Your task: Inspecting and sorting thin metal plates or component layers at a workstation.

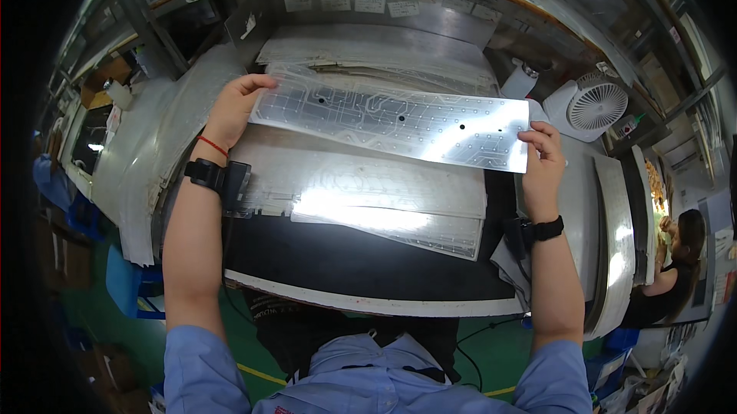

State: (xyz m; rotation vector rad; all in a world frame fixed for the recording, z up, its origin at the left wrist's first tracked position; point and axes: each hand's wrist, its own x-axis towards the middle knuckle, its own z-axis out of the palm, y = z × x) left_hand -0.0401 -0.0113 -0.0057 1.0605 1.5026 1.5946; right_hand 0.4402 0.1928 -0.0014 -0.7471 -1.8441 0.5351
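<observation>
- Sheet [376,126], thin and shiny with fine line patterns and 4 dark spots, is spread between 2 hands above the work surface, over the near stack of sheets [368,172].
- Left hand [232,113]: fingers and thumb pinch the sheet's left end near its upper corner. If that hold slackened, the lower left corner could droop onto the stack.
- Right hand [543,162]: thumb and bent fingers grip the right end at its edge. Squeezing hard, or twisting against the left hand, might crease the film.
- Sheets in the near stack lie fanned and uneven, so a dropped sheet could slide among them or scuff its face.
- Glare washes out the right part of the sheet; a small flaw there could be missed.
- Fan [597,105] stands just beyond the right hand; I can't tell if it is running, but a draught might make the film flutter.
- Black mat [307,253] lies bare near the front edge; loose sheets sliding that way could reach the edge.
</observation>
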